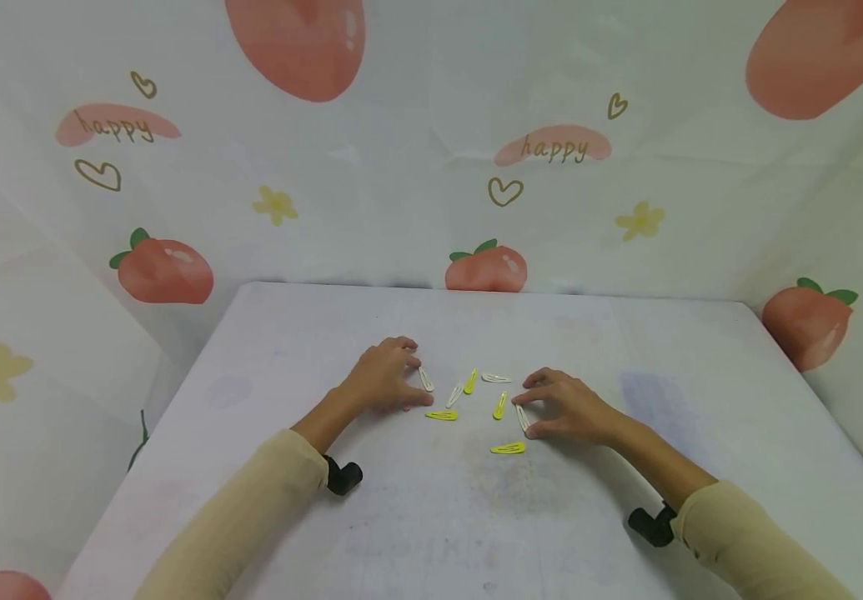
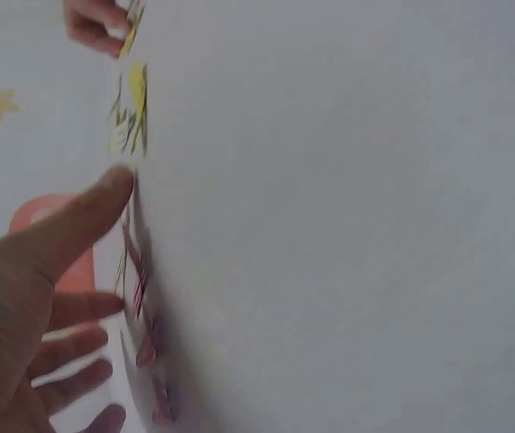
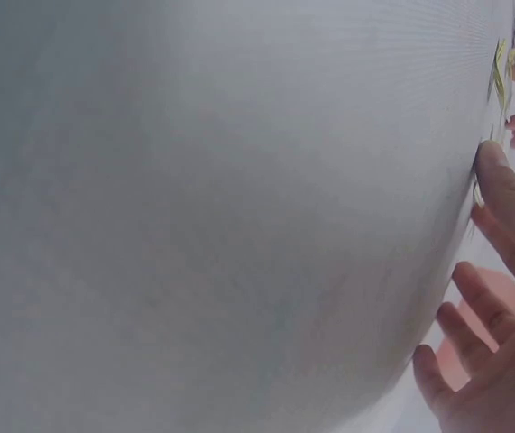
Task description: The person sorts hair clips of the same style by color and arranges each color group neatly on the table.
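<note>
Both hands [image 1: 380, 379] [image 1: 572, 408] arch loosely spread, perhaps just touching slim, teardrop-shaped white clips [image 1: 524, 419] on the smooth, pale table [image 1: 431, 525].

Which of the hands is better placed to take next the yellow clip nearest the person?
Probably the right hand: though beside a white clip, it is much closer to that yellow clip than the left hand.

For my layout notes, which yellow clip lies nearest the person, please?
The lowest yellow clip in the head view; the other three lie farther up.
</note>
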A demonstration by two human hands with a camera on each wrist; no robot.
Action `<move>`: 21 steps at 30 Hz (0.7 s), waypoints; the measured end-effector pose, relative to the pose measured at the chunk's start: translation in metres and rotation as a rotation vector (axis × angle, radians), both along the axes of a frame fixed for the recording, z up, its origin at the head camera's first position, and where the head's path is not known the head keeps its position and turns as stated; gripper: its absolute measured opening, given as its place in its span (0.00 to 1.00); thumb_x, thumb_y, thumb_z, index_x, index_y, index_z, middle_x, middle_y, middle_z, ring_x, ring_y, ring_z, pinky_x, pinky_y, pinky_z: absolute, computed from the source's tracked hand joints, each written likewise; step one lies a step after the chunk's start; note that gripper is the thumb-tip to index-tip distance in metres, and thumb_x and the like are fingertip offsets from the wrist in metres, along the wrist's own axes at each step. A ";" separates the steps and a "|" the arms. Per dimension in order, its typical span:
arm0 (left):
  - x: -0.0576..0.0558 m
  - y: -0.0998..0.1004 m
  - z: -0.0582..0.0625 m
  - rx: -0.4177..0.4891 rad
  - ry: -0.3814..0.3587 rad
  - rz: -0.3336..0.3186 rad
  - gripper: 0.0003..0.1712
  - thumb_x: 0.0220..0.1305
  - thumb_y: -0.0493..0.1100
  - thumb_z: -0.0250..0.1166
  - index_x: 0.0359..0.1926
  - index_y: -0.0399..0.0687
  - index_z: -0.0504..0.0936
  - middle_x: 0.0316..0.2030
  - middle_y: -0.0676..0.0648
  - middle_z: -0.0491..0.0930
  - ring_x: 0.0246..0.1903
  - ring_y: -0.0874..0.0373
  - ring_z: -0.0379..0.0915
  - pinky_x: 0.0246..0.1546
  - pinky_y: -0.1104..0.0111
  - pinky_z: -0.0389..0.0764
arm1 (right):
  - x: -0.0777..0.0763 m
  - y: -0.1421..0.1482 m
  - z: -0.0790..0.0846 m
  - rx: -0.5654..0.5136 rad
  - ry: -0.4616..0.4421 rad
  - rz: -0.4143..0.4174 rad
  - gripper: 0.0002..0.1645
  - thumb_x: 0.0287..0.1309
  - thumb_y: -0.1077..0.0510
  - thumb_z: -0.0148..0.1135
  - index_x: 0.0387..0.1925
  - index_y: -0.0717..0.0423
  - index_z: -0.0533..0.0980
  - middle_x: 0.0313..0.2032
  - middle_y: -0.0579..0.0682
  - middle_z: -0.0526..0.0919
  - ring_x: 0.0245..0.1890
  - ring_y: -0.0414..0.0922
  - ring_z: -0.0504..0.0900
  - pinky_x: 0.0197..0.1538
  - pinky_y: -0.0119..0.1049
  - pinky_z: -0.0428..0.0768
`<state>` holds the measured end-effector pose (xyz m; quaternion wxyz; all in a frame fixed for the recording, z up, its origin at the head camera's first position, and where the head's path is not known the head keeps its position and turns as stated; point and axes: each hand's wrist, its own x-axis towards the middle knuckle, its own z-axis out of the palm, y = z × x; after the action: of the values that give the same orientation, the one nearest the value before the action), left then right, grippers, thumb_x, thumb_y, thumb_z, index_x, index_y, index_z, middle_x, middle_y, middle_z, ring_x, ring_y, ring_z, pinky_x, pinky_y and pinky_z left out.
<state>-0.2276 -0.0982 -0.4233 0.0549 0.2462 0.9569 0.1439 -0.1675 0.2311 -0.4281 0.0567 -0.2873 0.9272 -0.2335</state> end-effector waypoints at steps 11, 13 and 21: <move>0.005 0.005 0.000 0.005 0.078 0.030 0.31 0.50 0.61 0.76 0.48 0.45 0.89 0.59 0.44 0.77 0.61 0.46 0.70 0.56 0.50 0.74 | -0.001 -0.001 0.000 0.007 0.003 0.005 0.26 0.47 0.51 0.79 0.51 0.49 0.85 0.54 0.55 0.77 0.56 0.57 0.74 0.57 0.61 0.70; 0.003 0.004 0.000 0.016 0.068 0.028 0.30 0.49 0.62 0.77 0.48 0.48 0.89 0.59 0.45 0.77 0.62 0.47 0.69 0.57 0.51 0.74 | -0.002 -0.001 0.000 0.008 0.003 0.004 0.26 0.47 0.51 0.79 0.51 0.49 0.85 0.54 0.55 0.77 0.56 0.57 0.74 0.57 0.61 0.71; 0.008 -0.014 0.006 0.158 0.113 -0.027 0.29 0.45 0.62 0.79 0.43 0.47 0.91 0.59 0.47 0.78 0.62 0.49 0.69 0.60 0.52 0.72 | -0.002 0.000 -0.001 0.006 -0.013 -0.005 0.26 0.48 0.49 0.78 0.51 0.48 0.85 0.54 0.55 0.78 0.56 0.57 0.74 0.57 0.61 0.71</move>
<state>-0.2192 -0.1122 -0.4175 -0.0171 0.2704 0.9407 0.2042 -0.1696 0.2307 -0.4293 0.0632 -0.2834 0.9282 -0.2328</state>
